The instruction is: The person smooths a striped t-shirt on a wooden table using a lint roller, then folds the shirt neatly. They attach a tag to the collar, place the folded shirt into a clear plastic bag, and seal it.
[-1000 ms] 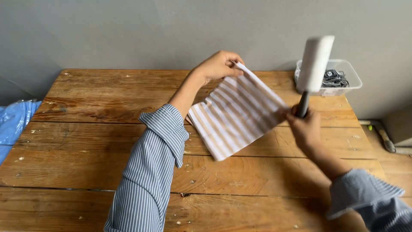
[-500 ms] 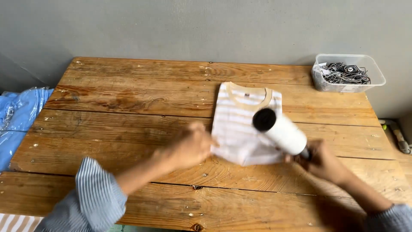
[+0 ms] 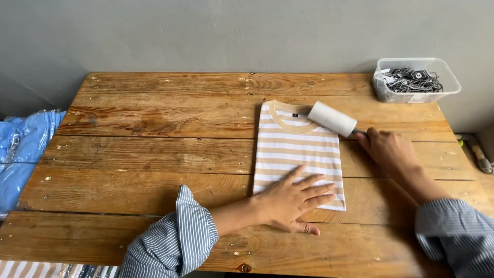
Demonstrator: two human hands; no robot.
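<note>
plastic bags, blue and shiny, lie at the left edge of the frame, past the end of the wooden table. at the bottom left a bit of striped cloth peeks in. near the bottom middle the left hand lies flat, palm down, with its fingers spread out. it presses on the lower end of the folded shirt. the shirt has tan and white stripes and sits in the middle of the frame, a little to the right, with its collar toward the wall. a white lint roller rests on the shirt's upper right corner, by the collar. the right hand is at the right, with its fingers curled around the roller's dark handle. in the upper right corner a clear plastic tub holds a tangle of black and white bits.
</note>
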